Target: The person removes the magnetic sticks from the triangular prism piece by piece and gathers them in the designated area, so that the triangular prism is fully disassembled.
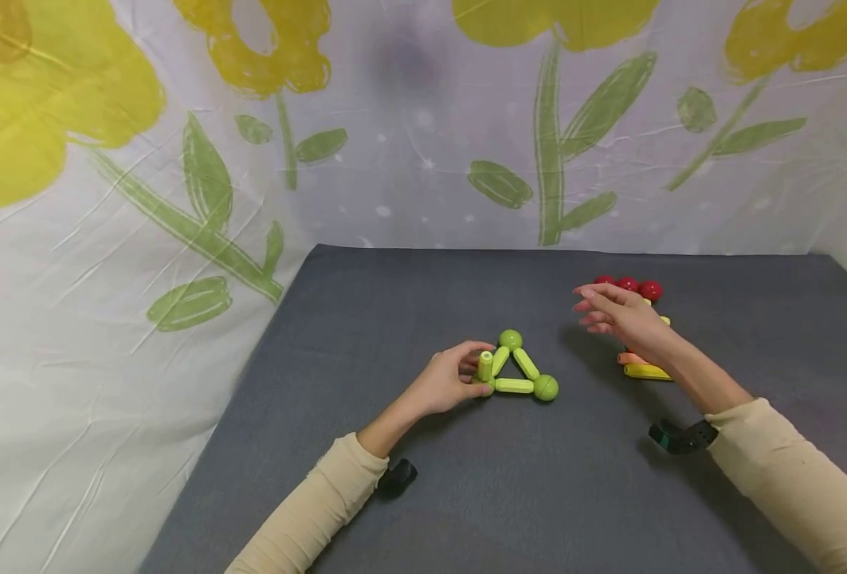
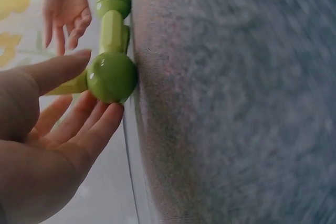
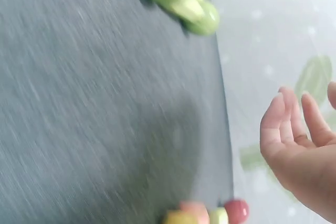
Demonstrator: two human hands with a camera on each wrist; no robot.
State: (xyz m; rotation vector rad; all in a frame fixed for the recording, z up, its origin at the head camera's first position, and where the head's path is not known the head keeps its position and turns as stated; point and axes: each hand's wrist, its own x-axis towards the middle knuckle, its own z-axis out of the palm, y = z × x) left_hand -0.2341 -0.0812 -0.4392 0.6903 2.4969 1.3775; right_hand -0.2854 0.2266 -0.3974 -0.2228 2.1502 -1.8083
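Observation:
A triangle of green balls and light green rods (image 1: pixel 515 386) lies flat on the dark table. From its left corner ball (image 2: pixel 112 77) another short rod (image 1: pixel 485 365) stands upright. My left hand (image 1: pixel 452 378) holds this corner, the thumb on one side and the fingers curled round the other. To the right, my right hand (image 1: pixel 620 317) is raised above the table with loosely bent fingers and nothing in it. In the right wrist view its palm and fingers (image 3: pixel 286 124) show apart from every piece.
Several red balls (image 1: pixel 650 290) sit behind the right hand. Yellow and orange rods (image 1: pixel 647 372) lie beneath the right forearm, which partly hides them. A flower-printed sheet (image 1: pixel 423 159) hangs behind the table's far edge and along its left side.

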